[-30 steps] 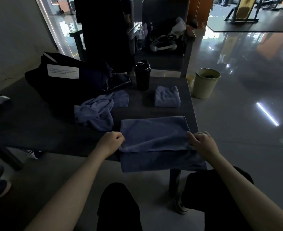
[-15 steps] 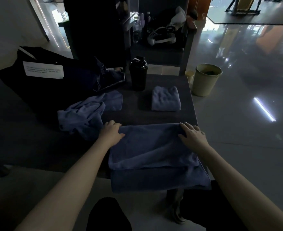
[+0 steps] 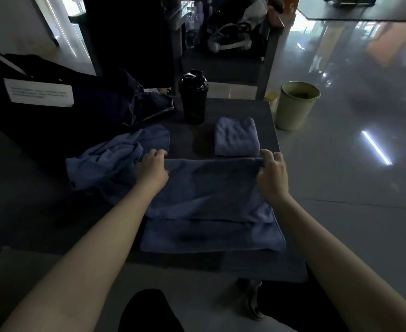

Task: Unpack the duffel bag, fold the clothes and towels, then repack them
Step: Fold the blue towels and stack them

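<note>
Progress: one small folded blue towel [image 3: 237, 136] lies finished on the dark grey worktop [image 3: 192, 147]; a crumpled blue garment [image 3: 106, 161] waits beside the black duffel bag [image 3: 91, 109] (repacking not begun). My left hand [image 3: 152, 168] and right hand [image 3: 272, 174] each pinch a far corner of the large blue terry towel [image 3: 209, 195] at the near edge, long axis left-to-right.

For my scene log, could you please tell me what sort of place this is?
Probably a gym: a black shaker bottle stands on the table, a dark duffel bag lies left of it, and what looks like exercise equipment stands on a mat beyond.
</note>
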### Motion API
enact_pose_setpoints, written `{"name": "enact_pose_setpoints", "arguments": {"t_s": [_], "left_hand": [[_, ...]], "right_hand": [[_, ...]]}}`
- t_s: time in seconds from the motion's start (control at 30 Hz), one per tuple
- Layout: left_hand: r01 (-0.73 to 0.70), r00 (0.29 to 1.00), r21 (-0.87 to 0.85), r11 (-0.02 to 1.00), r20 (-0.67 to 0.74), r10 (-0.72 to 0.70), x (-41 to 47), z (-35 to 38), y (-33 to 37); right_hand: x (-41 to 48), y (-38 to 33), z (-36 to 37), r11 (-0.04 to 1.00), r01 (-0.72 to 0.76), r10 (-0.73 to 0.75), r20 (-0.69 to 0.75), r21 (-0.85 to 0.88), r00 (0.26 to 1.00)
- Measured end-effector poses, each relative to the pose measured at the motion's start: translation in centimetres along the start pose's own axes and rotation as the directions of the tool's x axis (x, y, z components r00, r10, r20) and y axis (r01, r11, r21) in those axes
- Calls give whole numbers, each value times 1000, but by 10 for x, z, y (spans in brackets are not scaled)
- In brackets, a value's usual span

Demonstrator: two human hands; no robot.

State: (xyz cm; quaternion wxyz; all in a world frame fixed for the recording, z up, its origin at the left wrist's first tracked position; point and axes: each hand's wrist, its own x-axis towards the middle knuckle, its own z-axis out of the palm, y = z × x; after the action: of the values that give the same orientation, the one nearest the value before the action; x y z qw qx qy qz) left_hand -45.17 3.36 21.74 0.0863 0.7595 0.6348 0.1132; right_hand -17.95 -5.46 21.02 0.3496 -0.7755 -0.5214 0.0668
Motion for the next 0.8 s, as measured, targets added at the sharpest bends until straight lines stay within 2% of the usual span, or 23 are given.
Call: {"name": "enact_pose_setpoints", "arguments": {"t_s": [0.07,0.13,0.23,0.3,0.33,0.43,0.5,0.57,0.67,0.73,0.8], "left_hand": [[-68,996,90,994,-60,73,-12,5,2],[-122,989,80,989,-76,128,-31,13,2],[-125,986,56,991,122,118,-64,28,-4],[-110,966,83,990,244,87,-80,33,-10],[-109,963,104,989,256,79,-83,33,-11],[-128,987,165,978,123,108,-90,20,-7],[-236,971,142,961,4,238,-102,12,1],[-361,932,85,929,62,356,-120,10,4],[-342,907,52,938,277,316,-136,15,-2],[-349,902,62,935,293,318,-141,14,-5],[-352,912,67,934,248,326,-148,12,-8]], "right_hand": [[-16,-1,1,995,59,-58,18,-75,998],[-39,2,4,977,159,-145,103,-143,984],[-72,11,8,943,223,-126,358,-245,925],[-78,18,6,918,255,-104,437,-304,893],[-77,20,4,904,272,-100,456,-329,884],[-77,17,-7,865,304,-120,425,-398,897],[-88,17,-15,873,357,-266,290,-331,919],[-108,24,-21,859,440,-394,210,-264,895],[-127,35,-26,834,471,-397,281,-286,874],[-129,36,-29,832,459,-365,316,-311,876],[-133,34,-32,844,433,-320,349,-318,881]]}}
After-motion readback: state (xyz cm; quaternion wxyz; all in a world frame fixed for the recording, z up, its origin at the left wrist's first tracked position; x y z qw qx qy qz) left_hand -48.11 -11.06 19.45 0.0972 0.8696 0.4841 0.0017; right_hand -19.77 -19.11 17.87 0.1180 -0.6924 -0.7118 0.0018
